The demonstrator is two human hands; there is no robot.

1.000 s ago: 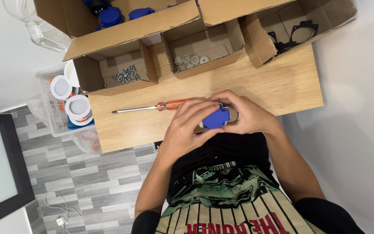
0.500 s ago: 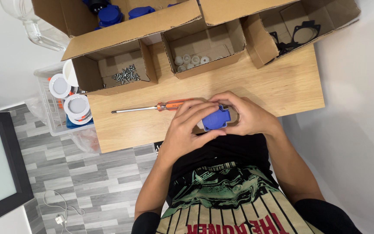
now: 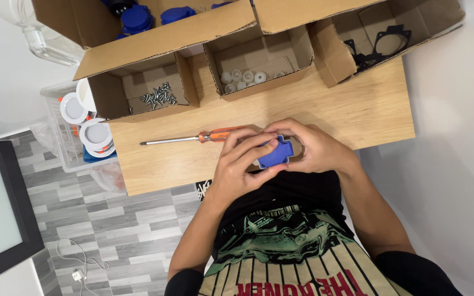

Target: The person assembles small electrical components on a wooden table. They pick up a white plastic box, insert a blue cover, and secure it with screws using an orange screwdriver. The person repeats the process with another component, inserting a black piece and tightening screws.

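Change: barely anything is moving since the earlier frame, both hands are still cupping the blue part at the table's near edge, just turning it a touch.
Left hand point(image 3: 242, 164): grasping the blue plastic housing point(image 3: 276, 153) from 9 o'clock, fingers curling over its top.
Right hand point(image 3: 316, 149): clamping the same piece from 3 o'clock, about equally near.
Screwdriver point(image 3: 193, 137): lying flat on the wooden table point(image 3: 357, 112), long axis running 9 to 3, orange handle touching the left fingers.
Boxes: at 12 o'clock, screws point(image 3: 158, 95) sitting in the left cardboard box point(image 3: 111, 101), white round caps point(image 3: 241, 77) in the middle one, black brackets point(image 3: 379, 45) in the right one.
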